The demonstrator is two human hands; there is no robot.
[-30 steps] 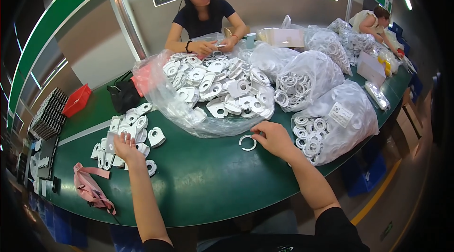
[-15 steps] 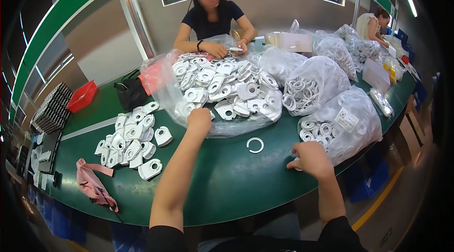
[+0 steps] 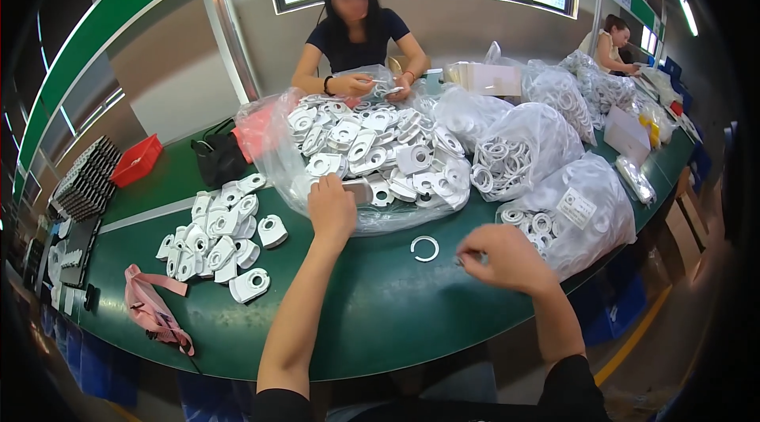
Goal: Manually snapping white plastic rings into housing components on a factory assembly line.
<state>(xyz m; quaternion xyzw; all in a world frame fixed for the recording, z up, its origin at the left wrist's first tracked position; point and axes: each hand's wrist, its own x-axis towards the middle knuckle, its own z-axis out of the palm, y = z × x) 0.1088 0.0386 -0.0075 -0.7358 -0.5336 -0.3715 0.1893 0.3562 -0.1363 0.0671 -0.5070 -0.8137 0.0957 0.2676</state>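
Note:
At the near edge of an open clear bag of white plastic parts with round holes point(image 3: 413, 157), my left hand point(image 3: 332, 210) is closed on one white plastic part point(image 3: 359, 191). Its fingers hide much of that part. My right hand point(image 3: 507, 257) hovers over the green table, fingertips pinched together; whatever they hold is too small and blurred to make out. Just left of those fingertips lies a single white open ring point(image 3: 424, 249). Beyond the right hand a clear bag of white rings point(image 3: 598, 208) slumps with its mouth toward me.
A loose pile of white parts point(image 3: 226, 224) covers the left of the green table point(image 3: 380, 319), beside a pink strap point(image 3: 154, 307) and black bag point(image 3: 219, 154). Another bag of rings point(image 3: 526, 145) stands behind. Across the table a co-worker point(image 3: 356, 46) handles parts.
My right hand has lifted from beside the ring bag and moved left toward the single ring, fingers now pinched. My left hand has shifted slightly, and a white part now shows beside its fingers.

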